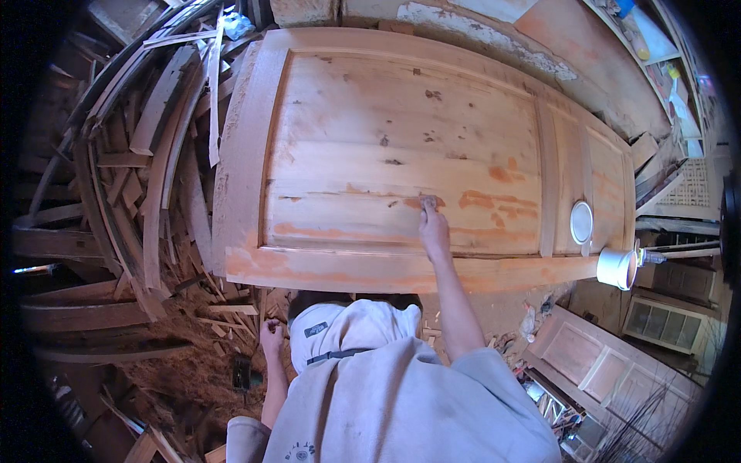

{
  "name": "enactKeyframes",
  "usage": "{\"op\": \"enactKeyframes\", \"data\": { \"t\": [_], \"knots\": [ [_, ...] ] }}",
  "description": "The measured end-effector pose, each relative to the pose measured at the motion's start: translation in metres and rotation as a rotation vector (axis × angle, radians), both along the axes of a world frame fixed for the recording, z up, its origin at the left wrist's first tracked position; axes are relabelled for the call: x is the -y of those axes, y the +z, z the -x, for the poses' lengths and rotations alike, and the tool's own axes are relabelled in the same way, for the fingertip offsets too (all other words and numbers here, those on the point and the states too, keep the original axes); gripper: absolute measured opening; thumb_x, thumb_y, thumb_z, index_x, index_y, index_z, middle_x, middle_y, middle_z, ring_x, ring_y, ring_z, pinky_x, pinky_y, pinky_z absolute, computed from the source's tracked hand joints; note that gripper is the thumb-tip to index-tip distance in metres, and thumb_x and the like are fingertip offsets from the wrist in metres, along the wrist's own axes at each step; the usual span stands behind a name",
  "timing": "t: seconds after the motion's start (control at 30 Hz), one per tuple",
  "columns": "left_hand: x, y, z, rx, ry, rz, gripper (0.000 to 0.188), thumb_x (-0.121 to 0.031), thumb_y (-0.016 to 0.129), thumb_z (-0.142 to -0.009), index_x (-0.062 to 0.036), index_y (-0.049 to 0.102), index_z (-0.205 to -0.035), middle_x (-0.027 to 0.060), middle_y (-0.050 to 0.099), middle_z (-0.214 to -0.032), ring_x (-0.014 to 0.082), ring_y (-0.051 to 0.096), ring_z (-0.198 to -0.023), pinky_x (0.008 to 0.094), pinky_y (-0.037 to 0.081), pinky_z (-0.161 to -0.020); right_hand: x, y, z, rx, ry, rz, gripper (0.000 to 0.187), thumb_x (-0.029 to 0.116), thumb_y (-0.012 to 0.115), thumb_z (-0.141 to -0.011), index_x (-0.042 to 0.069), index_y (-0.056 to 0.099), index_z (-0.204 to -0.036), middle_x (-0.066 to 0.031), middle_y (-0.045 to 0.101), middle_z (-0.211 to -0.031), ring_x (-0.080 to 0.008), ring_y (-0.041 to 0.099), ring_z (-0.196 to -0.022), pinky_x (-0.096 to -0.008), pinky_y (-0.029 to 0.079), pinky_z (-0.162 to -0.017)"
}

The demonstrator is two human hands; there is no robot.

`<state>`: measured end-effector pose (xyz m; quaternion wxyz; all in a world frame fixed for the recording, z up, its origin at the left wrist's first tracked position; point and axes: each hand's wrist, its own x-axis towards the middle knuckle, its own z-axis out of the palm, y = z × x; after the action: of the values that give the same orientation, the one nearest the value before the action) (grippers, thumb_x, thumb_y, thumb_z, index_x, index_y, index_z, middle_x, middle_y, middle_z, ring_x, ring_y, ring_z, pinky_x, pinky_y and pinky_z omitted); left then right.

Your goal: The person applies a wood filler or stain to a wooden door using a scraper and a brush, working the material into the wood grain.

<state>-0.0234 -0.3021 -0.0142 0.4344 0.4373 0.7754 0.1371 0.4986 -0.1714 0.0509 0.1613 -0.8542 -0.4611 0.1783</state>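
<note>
A large wooden panel door [355,116] lies flat in front of me, with dark knots and orange-brown filler smears [494,204] on its surface. My right hand [434,225] reaches over the near part of the large panel. Its fingers are pressed together and touch the wood at a filler patch; whatever they grip is too small to make out. My left hand [272,338] hangs below the door's near edge, left of my body, with its fingers curled. Whether anything is inside them is hidden. A white tub [617,268] and a round white lid [581,223] are at the door's right end.
Stacked boards and offcuts [166,139] crowd the left side, above sawdust-covered ground [177,359]. Another panel door [587,359] lies at the lower right. A rough ledge [494,35] runs behind the work, and shelves with clutter [671,85] stand at the far right.
</note>
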Motion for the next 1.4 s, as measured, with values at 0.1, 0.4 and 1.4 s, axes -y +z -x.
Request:
{"op": "enactKeyframes", "data": {
  "t": [0.1,0.4,1.4],
  "knots": [
    [0.012,0.005,-0.003,0.08,0.015,0.002,0.022,-0.008,0.058,-0.074,0.0007,0.06,-0.094,0.0109,0.063,-0.086,0.0179,0.06,-0.079,0.0307,0.05,-0.075,0.004,0.004,0.025,0.04,-0.08,0.057,0.038,0.021,0.046,-0.093,0.01,0.051,-0.128,-0.0265,0.06,-0.085,-0.0423,0.059,-0.081,-0.0493,0.047,-0.074],
    [-0.022,0.026,-0.034,0.097,0.052,-0.064,0.016,-0.005,0.057,-0.076,-0.0008,0.057,-0.092,0.0051,0.059,-0.08,0.0131,0.056,-0.071,0.0272,0.047,-0.067,-0.006,-0.008,0.036,-0.031,-0.075,0.009,0.045,0.023,0.047,-0.094,0.013,0.042,-0.137,-0.0254,0.055,-0.1,-0.0424,0.057,-0.091,-0.0505,0.046,-0.08],
    [-0.007,0.016,-0.022,0.068,0.044,0.006,0.016,-0.006,0.057,-0.076,0.0001,0.057,-0.091,0.0089,0.061,-0.086,0.0167,0.058,-0.08,0.0294,0.046,-0.076,-0.027,0.019,0.085,-0.173,-0.004,0.108,0.043,0.02,0.049,-0.091,0.008,0.046,-0.133,-0.0276,0.06,-0.103,-0.0408,0.059,-0.097,-0.0464,0.046,-0.085]
  ]
}}
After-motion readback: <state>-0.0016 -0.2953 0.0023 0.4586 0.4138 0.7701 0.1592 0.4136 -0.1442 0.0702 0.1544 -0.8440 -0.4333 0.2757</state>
